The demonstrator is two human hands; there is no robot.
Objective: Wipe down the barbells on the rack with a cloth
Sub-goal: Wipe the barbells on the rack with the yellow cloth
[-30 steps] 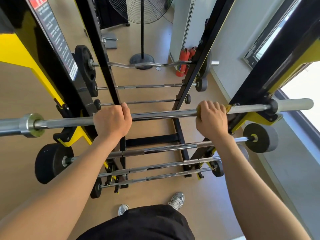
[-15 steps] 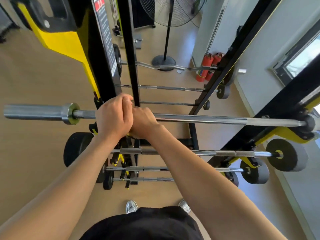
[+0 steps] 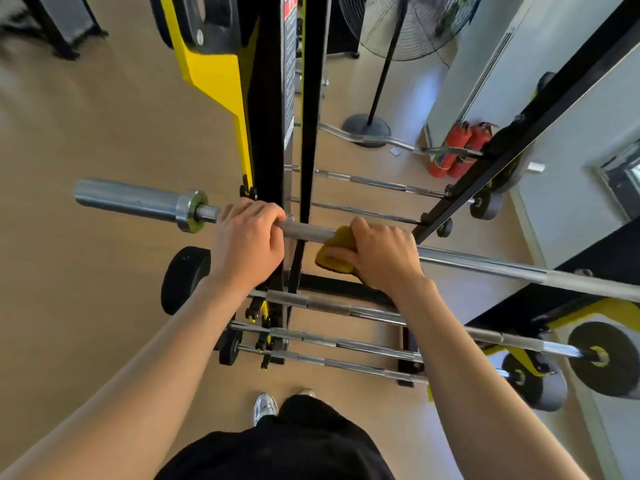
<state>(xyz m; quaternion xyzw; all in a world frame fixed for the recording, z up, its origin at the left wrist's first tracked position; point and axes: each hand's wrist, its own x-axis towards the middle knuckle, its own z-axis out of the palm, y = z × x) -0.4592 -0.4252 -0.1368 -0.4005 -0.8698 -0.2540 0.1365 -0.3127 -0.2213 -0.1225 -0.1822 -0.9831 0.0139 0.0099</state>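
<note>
The left hand (image 3: 246, 244) gripped the long steel barbell (image 3: 485, 266); the right hand (image 3: 382, 256) pressed a folded yellow cloth (image 3: 335, 252) around it.

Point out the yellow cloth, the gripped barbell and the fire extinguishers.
yellow cloth (image 3: 341, 237): head view, bunched part showing on the bar.
barbell (image 3: 131, 199): head view, its left-end sleeve.
fire extinguishers (image 3: 453, 150): head view, red body of the left one.

Both forearms extended forward; left hand (image 3: 247, 242) curled overhand, knuckles up; right hand (image 3: 381, 258) near it, clenched likewise.
</note>
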